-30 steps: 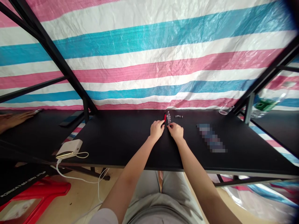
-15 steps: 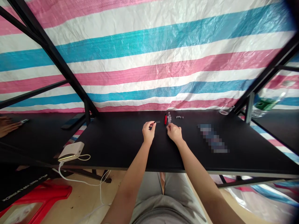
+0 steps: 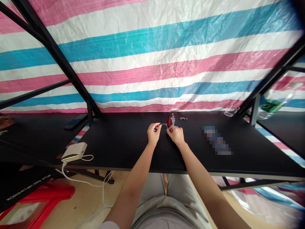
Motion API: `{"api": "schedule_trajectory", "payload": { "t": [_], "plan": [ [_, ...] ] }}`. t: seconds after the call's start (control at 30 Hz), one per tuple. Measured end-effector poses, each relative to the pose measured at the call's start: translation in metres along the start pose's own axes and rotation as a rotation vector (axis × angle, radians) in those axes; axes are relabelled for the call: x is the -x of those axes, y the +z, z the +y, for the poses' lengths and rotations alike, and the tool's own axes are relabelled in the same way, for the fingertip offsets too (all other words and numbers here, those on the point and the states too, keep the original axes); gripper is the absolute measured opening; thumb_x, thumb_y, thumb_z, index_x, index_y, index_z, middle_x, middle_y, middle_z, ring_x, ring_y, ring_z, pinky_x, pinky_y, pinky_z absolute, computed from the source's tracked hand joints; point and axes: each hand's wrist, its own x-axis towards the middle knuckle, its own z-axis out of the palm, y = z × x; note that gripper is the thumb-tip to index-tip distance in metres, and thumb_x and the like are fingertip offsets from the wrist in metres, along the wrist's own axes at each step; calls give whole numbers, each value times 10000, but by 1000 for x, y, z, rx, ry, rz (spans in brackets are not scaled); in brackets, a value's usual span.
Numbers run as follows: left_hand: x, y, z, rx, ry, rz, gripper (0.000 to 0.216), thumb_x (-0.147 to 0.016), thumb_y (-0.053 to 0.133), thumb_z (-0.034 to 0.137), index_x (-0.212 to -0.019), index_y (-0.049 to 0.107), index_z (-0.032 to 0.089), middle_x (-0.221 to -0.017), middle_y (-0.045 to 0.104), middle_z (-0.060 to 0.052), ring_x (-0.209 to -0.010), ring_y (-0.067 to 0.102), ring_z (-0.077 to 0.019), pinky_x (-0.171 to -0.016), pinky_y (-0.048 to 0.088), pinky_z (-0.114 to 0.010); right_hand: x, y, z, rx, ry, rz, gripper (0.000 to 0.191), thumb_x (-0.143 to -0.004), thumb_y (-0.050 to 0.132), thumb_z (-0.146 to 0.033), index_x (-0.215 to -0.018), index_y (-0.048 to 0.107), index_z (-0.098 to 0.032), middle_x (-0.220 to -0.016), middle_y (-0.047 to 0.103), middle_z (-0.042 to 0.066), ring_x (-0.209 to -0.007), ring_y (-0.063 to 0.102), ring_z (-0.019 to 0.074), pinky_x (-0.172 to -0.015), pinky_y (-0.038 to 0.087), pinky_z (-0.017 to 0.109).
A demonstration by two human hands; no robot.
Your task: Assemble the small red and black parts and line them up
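Observation:
My left hand [image 3: 153, 133] pinches a small dark stick-like piece [image 3: 161, 124] above the black table [image 3: 124, 146]. My right hand [image 3: 176, 133] is closed in a pinch just to its right, fingertips meeting the end of that piece. Right behind the hands stand a small red piece [image 3: 169, 121] and a cluster of small clear vials [image 3: 173, 120]. A short row of tiny metal bits [image 3: 183, 119] lies to the right of them.
A blurred-out flat object [image 3: 216, 140] lies on the table's right. A white power bank [image 3: 73, 152] with cable sits at the left edge. Black frame posts [image 3: 88, 108] flank the table; a phone [image 3: 75, 122] and another person's hand [image 3: 6, 121] are on the left table. A green bottle [image 3: 271, 106] is far right.
My left hand lifted the dark piece away from the red item to the left, then came back toward the right hand, which moved in to meet its end.

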Motion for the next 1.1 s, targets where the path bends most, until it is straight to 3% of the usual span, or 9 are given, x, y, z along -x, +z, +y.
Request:
{"api": "schedule_trajectory", "payload": {
  "t": [0.37,0.53,0.7,0.93,1.1],
  "plan": [
    [2,-1,0,-93,16,-43,255,-864,430,277,-1054,585,206,-920,598,-64,-770,561,-122,-722,468,-251,0,-3,-4,49,-59,-32,143,-805,465,-258,-738,569,-186,-669,598,8,-720,536,147,-701,247,267],
    [5,-1,-1,-202,92,-135,392,-879,363,202,-1260,448,227,-1034,564,-85,-954,543,-157,-883,429,-301,0,-1,-3,25,-47,20,157,-804,466,-274,-732,568,-179,-645,575,-1,-682,522,135,-686,245,261],
    [4,-3,-3,-228,106,-180,471,-870,351,166,-1337,337,227,-1055,554,-86,-955,538,-161,-914,411,-326,1,-4,-2,-20,-133,67,167,-818,467,-277,-761,591,-180,-642,561,-6,-690,519,131,-683,251,255],
    [5,-1,-3,-204,135,-307,479,-838,352,101,-1292,402,246,-1037,558,-67,-990,527,-159,-907,419,-324,1,-5,-3,-66,-138,86,200,-828,450,-296,-764,590,-169,-621,558,7,-661,520,140,-688,274,256],
    [4,1,-3,-109,49,-228,347,-860,378,180,-1184,492,227,-1006,576,-67,-858,562,-133,-778,470,-270,1,-4,-4,-100,-131,72,212,-833,440,-312,-799,599,-175,-607,552,1,-656,531,140,-684,294,254]
  ]
}}
